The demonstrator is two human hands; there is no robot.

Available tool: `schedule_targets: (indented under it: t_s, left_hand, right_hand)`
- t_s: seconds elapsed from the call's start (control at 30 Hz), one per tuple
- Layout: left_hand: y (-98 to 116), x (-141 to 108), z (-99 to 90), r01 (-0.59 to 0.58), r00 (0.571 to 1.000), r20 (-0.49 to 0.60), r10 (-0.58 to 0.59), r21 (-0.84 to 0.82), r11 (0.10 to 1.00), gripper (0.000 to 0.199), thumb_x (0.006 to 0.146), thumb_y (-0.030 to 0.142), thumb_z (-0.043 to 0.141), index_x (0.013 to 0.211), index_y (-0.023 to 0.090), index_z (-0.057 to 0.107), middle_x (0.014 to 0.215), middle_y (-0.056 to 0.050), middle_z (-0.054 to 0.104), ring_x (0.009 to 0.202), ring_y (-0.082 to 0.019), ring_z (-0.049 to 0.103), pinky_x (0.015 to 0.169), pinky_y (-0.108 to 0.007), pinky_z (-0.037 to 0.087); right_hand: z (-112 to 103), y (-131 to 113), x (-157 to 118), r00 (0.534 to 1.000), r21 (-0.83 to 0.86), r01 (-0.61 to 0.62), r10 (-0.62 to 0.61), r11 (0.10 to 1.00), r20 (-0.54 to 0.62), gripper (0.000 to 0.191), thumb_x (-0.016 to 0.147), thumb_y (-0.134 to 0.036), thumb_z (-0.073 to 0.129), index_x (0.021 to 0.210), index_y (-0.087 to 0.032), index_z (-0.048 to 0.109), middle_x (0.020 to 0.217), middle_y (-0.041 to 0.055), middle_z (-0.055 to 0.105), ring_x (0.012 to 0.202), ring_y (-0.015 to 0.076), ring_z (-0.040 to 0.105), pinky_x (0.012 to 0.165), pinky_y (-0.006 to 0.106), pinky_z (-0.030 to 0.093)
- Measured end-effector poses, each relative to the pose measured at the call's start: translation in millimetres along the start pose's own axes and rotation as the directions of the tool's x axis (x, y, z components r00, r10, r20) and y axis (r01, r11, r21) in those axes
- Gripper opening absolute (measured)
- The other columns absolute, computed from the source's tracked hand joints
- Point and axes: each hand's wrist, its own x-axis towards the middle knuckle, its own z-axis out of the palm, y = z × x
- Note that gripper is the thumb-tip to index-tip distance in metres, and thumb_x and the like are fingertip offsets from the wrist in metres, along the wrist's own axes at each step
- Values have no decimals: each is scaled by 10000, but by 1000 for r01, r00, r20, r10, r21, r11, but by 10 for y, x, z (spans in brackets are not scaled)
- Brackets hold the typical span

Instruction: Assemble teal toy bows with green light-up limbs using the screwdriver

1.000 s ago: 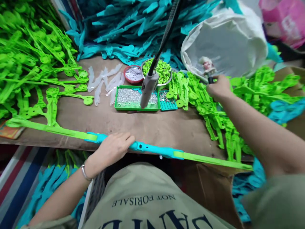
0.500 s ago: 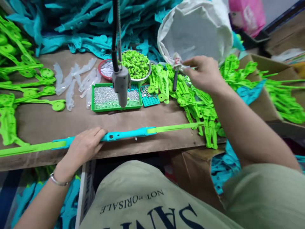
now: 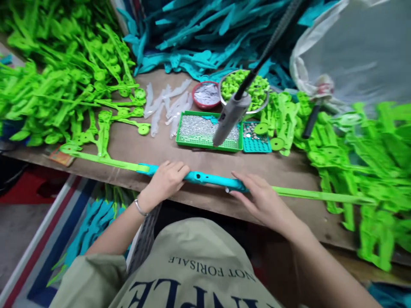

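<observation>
A long plastic assembly lies along the front of the table, with a blue middle piece and a lime-green arm at each end. My left hand is wrapped over the left part of the blue piece. At its other end, my right hand holds it between thumb and fingers. A small pale pin sticks out of the blue piece's near edge, close to my right thumb. Beyond the assembly hangs a grey electric screwdriver on a black cord. A hammer with a wrapped head rests among green parts at the right.
A green tray of small metal pins and a blue tray of round metal bits stand mid-table. Behind are a red bowl and a metal bowl of green pieces. Green parts pile left and right; blue parts fill the back.
My right hand has let go of the hammer and come down onto the blue piece. The view has swung to the right-hand side's opposite, showing more of the left pile.
</observation>
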Motion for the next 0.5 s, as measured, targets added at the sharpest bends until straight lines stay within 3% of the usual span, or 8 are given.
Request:
schedule_targets:
  t_s: [0.07, 0.17, 0.23, 0.3, 0.4, 0.5]
  left_hand:
    - [59, -58, 8, 60, 997, -49, -61, -13, 998, 155, 912, 164, 575, 1058, 162, 626, 974, -104, 692, 945, -270, 640, 847, -401, 472]
    - [231, -149, 81, 102, 968, -219, -121, -96, 990, 482, 890, 187, 596, 1360, 117, 518, 1230, -160, 673, 1172, -312, 608, 1041, -480, 429]
    - [383, -183, 174, 59, 930, -351, -109, -150, 987, 668, 882, 184, 571, 1510, 100, 358, 1403, -178, 600, 1352, -320, 511, 1175, -520, 318]
    - [522, -178, 283, 6, 899, -430, -85, -183, 983, 757, 879, 208, 561, 1562, 81, 260, 1455, -181, 569, 1429, -318, 441, 1223, -534, 248]
    - [644, -93, 426, 48, 860, -495, -124, -164, 985, 803, 910, 315, 588, 1571, 42, 224, 1350, -189, 631, 1331, -322, 528, 1186, -524, 281]
    - [657, 11, 512, 161, 806, -567, -172, -70, 984, 739, 946, 365, 586, 1542, 46, 287, 1026, -104, 714, 956, -263, 652, 992, -440, 404]
  right_hand:
    - [77, 40, -3, 998, -13, 47, -48, 999, -28, 411, 1021, -362, 527, 1401, -206, 548, 1100, 138, 735, 963, 299, 705, 815, 471, 590]
    - [127, 109, -56, 988, -46, 116, -120, 992, -101, 352, 1019, -311, 537, 1352, -204, 573, 1041, 114, 743, 897, 272, 700, 776, 420, 567]
    - [154, 154, -104, 979, -63, 142, -149, 988, -137, 328, 1011, -305, 555, 1319, -199, 599, 1006, 102, 747, 856, 258, 690, 757, 398, 547]
    - [183, 194, -143, 975, -79, 152, -162, 985, -150, 315, 1005, -310, 567, 1291, -190, 619, 1003, 103, 749, 833, 256, 680, 744, 393, 528]
    - [221, 211, -156, 975, -109, 151, -166, 983, -145, 303, 1000, -312, 575, 1270, -185, 630, 1009, 111, 749, 819, 260, 670, 731, 398, 515]
    - [251, 95, -123, 969, -140, 147, -171, 979, -176, 305, 989, -270, 591, 1283, -197, 627, 993, 110, 743, 808, 261, 668, 722, 407, 524]
